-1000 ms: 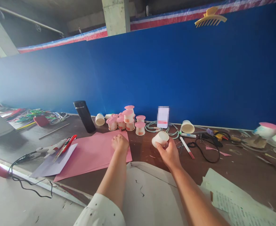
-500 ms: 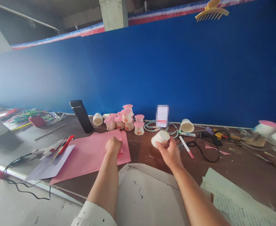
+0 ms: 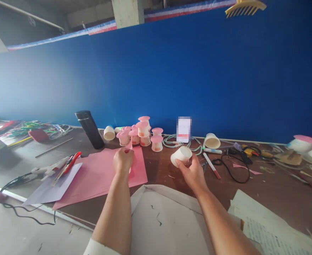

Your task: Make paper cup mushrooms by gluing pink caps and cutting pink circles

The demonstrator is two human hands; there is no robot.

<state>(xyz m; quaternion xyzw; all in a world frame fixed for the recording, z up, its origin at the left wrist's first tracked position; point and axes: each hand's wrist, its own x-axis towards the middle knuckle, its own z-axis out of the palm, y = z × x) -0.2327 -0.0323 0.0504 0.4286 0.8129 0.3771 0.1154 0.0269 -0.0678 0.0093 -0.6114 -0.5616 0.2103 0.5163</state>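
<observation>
My right hand (image 3: pixel 193 174) is wrapped round a white paper cup (image 3: pixel 181 156), tilted and raised a little over the brown table. Over a stack of pink paper sheets (image 3: pixel 97 170), my left hand (image 3: pixel 123 161) is closed, its fingers pinching a piece of pink paper (image 3: pixel 130 145) that shows above and beside them. How much of that piece lies under the hand is hidden. Just beyond it stand several upturned paper cups (image 3: pixel 143 131) topped with pink discs, some stacked. A plain paper cup (image 3: pixel 109 133) lies on its side to their left, another paper cup (image 3: pixel 212 141) to the right.
A black flask (image 3: pixel 89 130) stands at the left back. Scissors with red handles (image 3: pixel 72 163) and a glue gun (image 3: pixel 48 169) lie on pale purple paper (image 3: pixel 55 187). Markers (image 3: pixel 211 165), cables (image 3: pixel 232 170) and printed sheets (image 3: pixel 267 219) are at the right. A blue partition (image 3: pixel 172 71) rises behind.
My left hand has moved slightly left and up, lifting the pink piece so it shows above the fingers. The right hand still holds the cup in nearly the same place.
</observation>
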